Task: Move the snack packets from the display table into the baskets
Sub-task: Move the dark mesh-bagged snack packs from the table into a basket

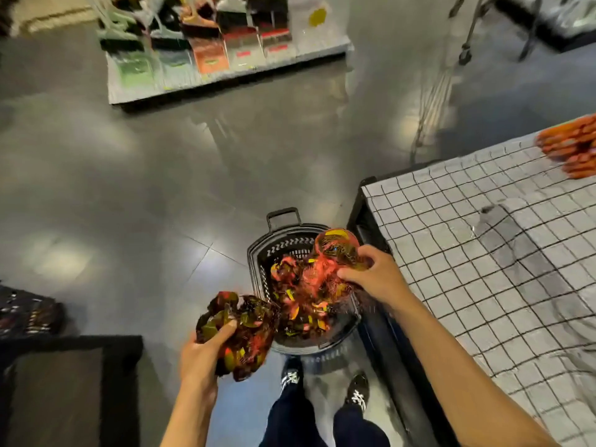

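over the slatted black plastic basket (292, 243), left hand (200, 356) grips a crinkly netted snack bundle (245, 333); right hand (371, 279) pinches another netted bundle (335, 246) above the basket's heap.

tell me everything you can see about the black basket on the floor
The basket is black plastic with slotted walls, a thick rim and a loop handle at its far end. It stands upright on the grey floor beside the display table, just ahead of the person's shoes. Netted snack packets heap inside it. The right hand holds a red packet over its far side; the left hand holds a dark packet by its near left rim.
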